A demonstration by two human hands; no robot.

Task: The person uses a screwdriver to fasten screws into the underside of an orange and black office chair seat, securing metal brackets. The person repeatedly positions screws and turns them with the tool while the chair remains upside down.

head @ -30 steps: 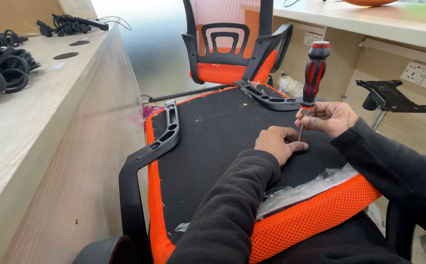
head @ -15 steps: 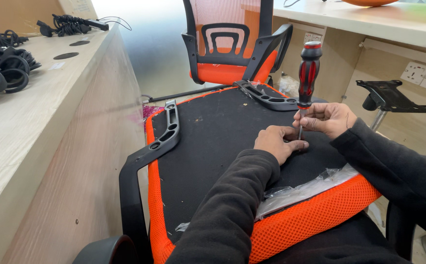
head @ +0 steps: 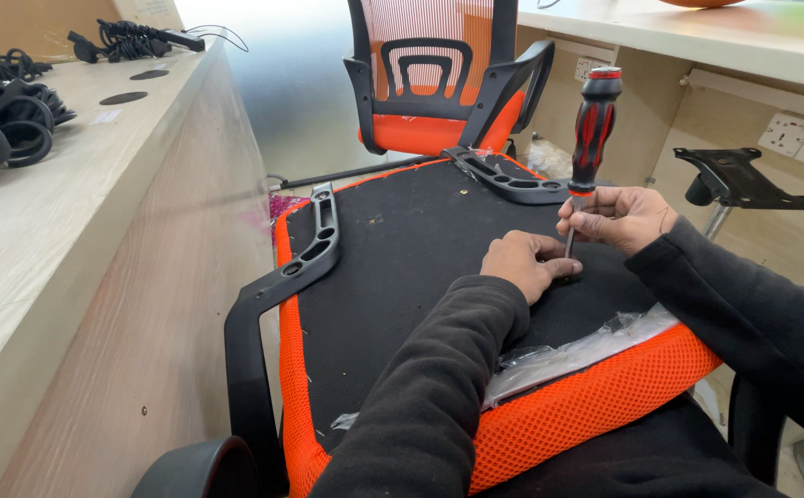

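An orange mesh chair seat (head: pixel 402 258) lies upside down before me, its black fabric underside up, with black armrests (head: pixel 282 277) at both sides. My right hand (head: pixel 619 217) grips the metal shaft of a red and black screwdriver (head: pixel 594 124) that stands nearly upright on the underside. My left hand (head: pixel 524 263) rests flat on the fabric, its fingertips pinching at the screwdriver's tip. What lies under the tip is hidden by the fingers.
A second orange mesh chair (head: pixel 434 83) stands upright beyond the seat. A wooden counter (head: pixel 79 221) on the left carries black parts and cables (head: pixel 5 111). A black metal seat mechanism (head: pixel 734 180) on a post stands at right, near wall sockets (head: pixel 803 138). Clear plastic wrap (head: pixel 577 350) clings to the near edge.
The screwdriver handle has tilted slightly toward upright. Both hands stay in the same place on the seat underside.
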